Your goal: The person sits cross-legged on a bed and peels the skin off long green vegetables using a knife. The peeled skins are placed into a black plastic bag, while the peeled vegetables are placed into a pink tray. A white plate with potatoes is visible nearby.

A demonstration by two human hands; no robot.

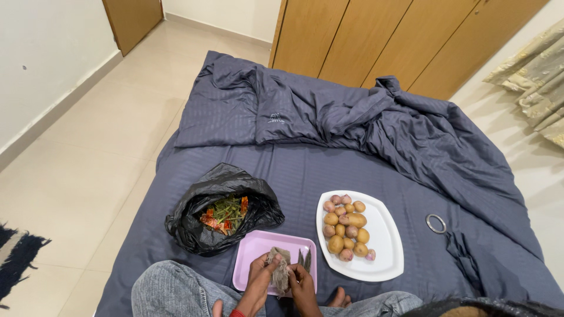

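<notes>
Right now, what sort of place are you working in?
Most likely a bedroom at home. A bed with a dark blue-grey sheet and rumpled duvet fills the view, wooden wardrobe doors stand behind it, and a curtain hangs at the right.

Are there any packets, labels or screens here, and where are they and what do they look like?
Black plastic bag: on the bed left of the pink tray, crumpled, open at the top.
Wrappers: inside that bag, red and orange, crinkled, among green scraps.
Small logo: on the folded dark blue blanket, pale stitching, too small to make out.
No screens or signs in view.
</notes>
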